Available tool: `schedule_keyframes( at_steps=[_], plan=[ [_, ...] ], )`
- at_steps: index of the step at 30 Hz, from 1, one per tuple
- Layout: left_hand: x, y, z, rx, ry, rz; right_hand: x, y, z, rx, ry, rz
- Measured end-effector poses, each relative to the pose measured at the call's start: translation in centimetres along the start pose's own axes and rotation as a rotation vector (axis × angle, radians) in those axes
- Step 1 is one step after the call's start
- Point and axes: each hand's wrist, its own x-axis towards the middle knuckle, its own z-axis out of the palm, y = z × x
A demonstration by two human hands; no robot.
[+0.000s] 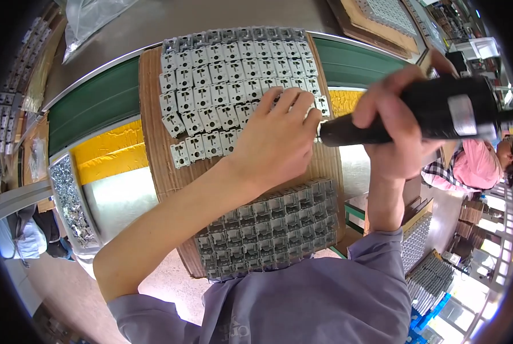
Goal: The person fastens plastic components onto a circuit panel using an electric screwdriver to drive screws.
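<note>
A black cylindrical power screwdriver (434, 109) is gripped in my right hand (397, 123), its narrower nose pointing left. That nose ends right beside my left hand (285, 129). My left hand reaches over the right side of the rows of small pale metal parts (222, 71), its fingers bent down onto them. The fingers seem closed on one of these parts, but the back of the hand hides most of it. The parts stand in close rows on a brown cardboard sheet (153, 126). Nearer my body, a block of dark grey parts (273, 226) fills the sheet's front.
A green conveyor strip (96, 112) and yellow wrapping (110, 152) run behind the sheet. At left stands a metal tray (73, 200) of small shiny pieces. A clear plastic bag (90, 23) lies at the back. On the right, a person in pink (480, 163) sits beyond stacked parts (431, 281).
</note>
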Motion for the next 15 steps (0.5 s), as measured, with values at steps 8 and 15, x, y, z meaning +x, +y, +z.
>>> schedule_keyframes(
  at_steps=[8,15],
  plan=[
    [0.1,0.3,0.1,0.009,-0.026,0.019,-1.5,0.0,0.0,0.118,-0.002,-0.046],
    [0.2,0.2,-0.1,-0.007,-0.033,0.000,0.7,0.8,0.9,0.146,-0.064,-0.016]
  ],
)
